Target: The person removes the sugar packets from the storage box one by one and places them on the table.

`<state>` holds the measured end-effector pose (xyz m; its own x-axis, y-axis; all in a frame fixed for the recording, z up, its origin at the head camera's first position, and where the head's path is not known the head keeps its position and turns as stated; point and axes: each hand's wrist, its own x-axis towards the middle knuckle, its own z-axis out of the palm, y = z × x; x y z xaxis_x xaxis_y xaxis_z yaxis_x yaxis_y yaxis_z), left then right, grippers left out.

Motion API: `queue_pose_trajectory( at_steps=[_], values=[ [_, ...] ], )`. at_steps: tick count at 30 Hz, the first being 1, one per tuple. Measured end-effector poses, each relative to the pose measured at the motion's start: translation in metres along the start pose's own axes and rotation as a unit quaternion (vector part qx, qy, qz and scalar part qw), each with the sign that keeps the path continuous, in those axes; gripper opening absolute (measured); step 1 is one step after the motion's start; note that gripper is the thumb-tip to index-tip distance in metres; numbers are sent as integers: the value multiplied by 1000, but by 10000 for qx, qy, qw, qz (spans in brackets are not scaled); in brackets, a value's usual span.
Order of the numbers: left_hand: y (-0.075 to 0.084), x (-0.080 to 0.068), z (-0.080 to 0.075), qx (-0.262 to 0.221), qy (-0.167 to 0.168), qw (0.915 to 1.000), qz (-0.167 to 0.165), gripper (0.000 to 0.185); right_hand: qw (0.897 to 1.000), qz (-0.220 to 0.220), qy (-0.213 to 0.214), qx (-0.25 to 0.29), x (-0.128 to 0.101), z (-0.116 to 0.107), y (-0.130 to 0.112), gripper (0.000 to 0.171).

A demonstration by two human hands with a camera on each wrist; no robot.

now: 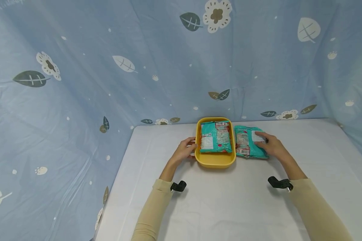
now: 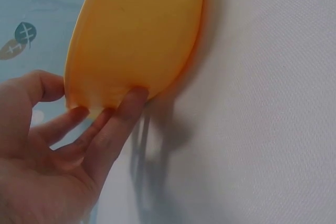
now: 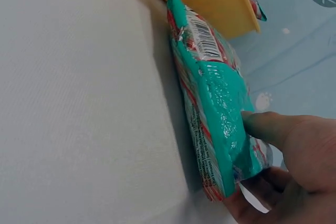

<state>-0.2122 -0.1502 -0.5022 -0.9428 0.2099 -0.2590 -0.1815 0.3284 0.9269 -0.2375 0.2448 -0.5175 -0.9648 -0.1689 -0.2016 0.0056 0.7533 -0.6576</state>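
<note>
On the white worktop (image 1: 217, 204), the left hand (image 1: 184, 151) rests relaxed fingers against the yellow tray (image 1: 215, 161), which holds one teal packet (image 1: 215, 137). Just right of the tray, the right hand (image 1: 271, 144) has its grip clamped on a second teal packet (image 1: 246, 142).

Yellow tray (image 2: 136, 30): smooth outer wall, resting on white cloth-covered table (image 2: 262, 103). Left hand (image 2: 58, 150): fingers (image 2: 118, 119) straight, tips touching the tray's lower wall, thumb up at its rim. Finger shadows fall on the cloth beneath. Blue leaf-print curtain (image 2: 31, 19) behind
</note>
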Motion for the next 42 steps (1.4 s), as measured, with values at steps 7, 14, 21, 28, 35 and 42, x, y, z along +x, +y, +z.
queue_pose_trajectory(
  at_steps=[7, 14, 21, 28, 35, 42],
  values=[
    [0, 0, 1, -29, -8, 10000, 2, 46, 9983, -514, 104, -256, -4, 0, 5, 62],
    [-1, 0, 0, -127, -118, 9998, 35, 49, 9962, -662, 237, -505, -8, 0, 2, 59],
    [-1, -1, -1, -160, -134, 9998, 42, 49, 9942, -728, 156, -780, -10, -3, -7, 56],
    [-3, 0, 0, -145, -25, 9999, 86, 47, 9919, -737, 269, -1003, -15, -8, -11, 55],
    [-4, 1, 0, -178, 8, 9998, 66, 48, 9902, -623, 299, -1216, -20, -14, -20, 53],
    [-5, 2, 0, -212, 18, 9997, 91, 47, 9869, -424, 195, -1547, -25, -17, -34, 55]
  ],
)
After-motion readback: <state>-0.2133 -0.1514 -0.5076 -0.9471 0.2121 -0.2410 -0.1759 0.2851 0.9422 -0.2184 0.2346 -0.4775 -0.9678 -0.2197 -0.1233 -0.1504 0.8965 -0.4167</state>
